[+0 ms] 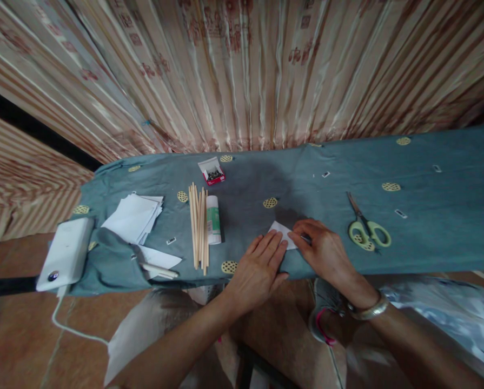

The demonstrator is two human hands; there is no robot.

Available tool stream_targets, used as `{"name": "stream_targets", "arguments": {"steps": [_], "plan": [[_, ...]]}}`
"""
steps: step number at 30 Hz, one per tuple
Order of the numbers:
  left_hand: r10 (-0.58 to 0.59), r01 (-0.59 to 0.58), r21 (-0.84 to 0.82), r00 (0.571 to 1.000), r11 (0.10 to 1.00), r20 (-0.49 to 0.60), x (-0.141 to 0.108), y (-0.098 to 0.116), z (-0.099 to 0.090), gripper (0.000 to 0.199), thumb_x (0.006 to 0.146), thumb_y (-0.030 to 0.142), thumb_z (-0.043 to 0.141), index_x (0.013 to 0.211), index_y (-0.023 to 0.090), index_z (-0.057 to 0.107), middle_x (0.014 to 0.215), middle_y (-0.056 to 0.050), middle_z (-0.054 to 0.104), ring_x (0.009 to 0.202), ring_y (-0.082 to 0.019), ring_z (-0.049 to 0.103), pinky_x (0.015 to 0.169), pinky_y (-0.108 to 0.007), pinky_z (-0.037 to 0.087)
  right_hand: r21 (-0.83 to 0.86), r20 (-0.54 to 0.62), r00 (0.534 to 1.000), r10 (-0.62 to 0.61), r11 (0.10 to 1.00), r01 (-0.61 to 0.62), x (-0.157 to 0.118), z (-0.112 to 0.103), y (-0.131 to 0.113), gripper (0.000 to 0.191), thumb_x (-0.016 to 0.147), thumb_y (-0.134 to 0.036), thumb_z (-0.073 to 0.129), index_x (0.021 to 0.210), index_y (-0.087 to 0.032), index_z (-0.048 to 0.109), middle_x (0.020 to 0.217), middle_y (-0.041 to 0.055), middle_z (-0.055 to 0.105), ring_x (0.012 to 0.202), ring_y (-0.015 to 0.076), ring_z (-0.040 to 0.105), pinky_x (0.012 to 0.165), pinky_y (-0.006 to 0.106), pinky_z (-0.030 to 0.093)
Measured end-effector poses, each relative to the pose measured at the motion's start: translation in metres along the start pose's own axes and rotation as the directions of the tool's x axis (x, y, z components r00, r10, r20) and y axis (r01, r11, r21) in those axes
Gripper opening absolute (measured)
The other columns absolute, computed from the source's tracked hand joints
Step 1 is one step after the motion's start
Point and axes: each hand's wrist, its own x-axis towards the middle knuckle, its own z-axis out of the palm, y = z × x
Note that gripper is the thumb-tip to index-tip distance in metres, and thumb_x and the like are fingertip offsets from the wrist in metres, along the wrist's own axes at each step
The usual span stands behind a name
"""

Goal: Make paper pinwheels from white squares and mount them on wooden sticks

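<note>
A small piece of white paper (281,229) lies on the blue-green cloth near the table's front edge. My left hand (260,270) rests flat on its left part, fingers stretched out over it. From the right, my right hand (323,248) touches the paper's right edge, with thumb and fingers drawn together; a small dark object shows partly under its fingers, too hidden to name. Green-handled scissors (369,233) lie to the right of my right hand, blades pointing away. Left of my left hand stand out a green and white glue stick (213,220) and several wooden sticks (199,229), lying side by side.
An open red and white box (213,172) of small dark pieces sits toward the back. At the left are stacked white papers (134,216), a white pen (158,270) on a paper piece, and a white power bank (65,253) with a cable. A striped curtain (242,75) hangs behind.
</note>
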Motion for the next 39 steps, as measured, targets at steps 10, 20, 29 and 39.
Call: {"name": "stream_targets", "arguments": {"steps": [10,20,29,39], "plan": [[0.009,-0.009,0.035,1.0,0.999,0.005,0.0,-0.001,0.002,0.064,0.094,0.046,0.047,0.143,0.007,0.035,0.151,-0.019,0.039,0.143,-0.029,0.031,0.115,-0.045,0.028,-0.073,-0.008,0.999,-0.041,0.996,0.04,-0.003,0.002,-0.003,0.02,0.094,-0.032,0.048,0.081,-0.021,0.058,0.089,0.0097,0.067,0.087,0.0253,0.061,0.079,0.037,0.048],[0.014,-0.014,0.076,1.0,0.997,0.0,0.001,0.0,-0.001,0.063,0.093,0.045,0.049,0.142,0.007,0.037,0.15,-0.019,0.041,0.142,-0.029,0.033,0.115,-0.046,0.03,-0.088,-0.076,0.996,-0.042,0.995,0.036,-0.02,0.005,-0.009,0.024,0.093,-0.032,0.051,0.109,-0.017,0.061,0.117,0.0151,0.063,0.11,0.0304,0.056,0.096,0.05,0.046],[0.047,-0.037,0.13,0.996,0.991,-0.076,-0.01,-0.005,-0.005,0.054,0.092,0.032,0.054,0.138,0.006,0.043,0.145,-0.02,0.047,0.136,-0.03,0.043,0.109,-0.048,0.041,-0.063,-0.104,0.995,-0.011,0.998,0.004,-0.027,0.0,0.002,0.023,0.094,-0.026,0.048,0.112,-0.018,0.06,0.123,0.0152,0.062,0.115,0.0295,0.056,0.099,0.051,0.046],[0.127,-0.079,0.224,0.97,0.971,-0.208,-0.037,-0.026,-0.016,0.041,0.094,0.026,0.049,0.13,0.008,0.051,0.135,-0.017,0.059,0.126,-0.027,0.055,0.098,-0.044,0.053,-0.015,-0.107,0.994,0.017,1.0,-0.019,-0.028,-0.009,0.008,0.015,0.093,-0.018,0.048,0.102,-0.017,0.06,0.121,0.0155,0.061,0.113,0.0272,0.055,0.098,0.047,0.047]]}}
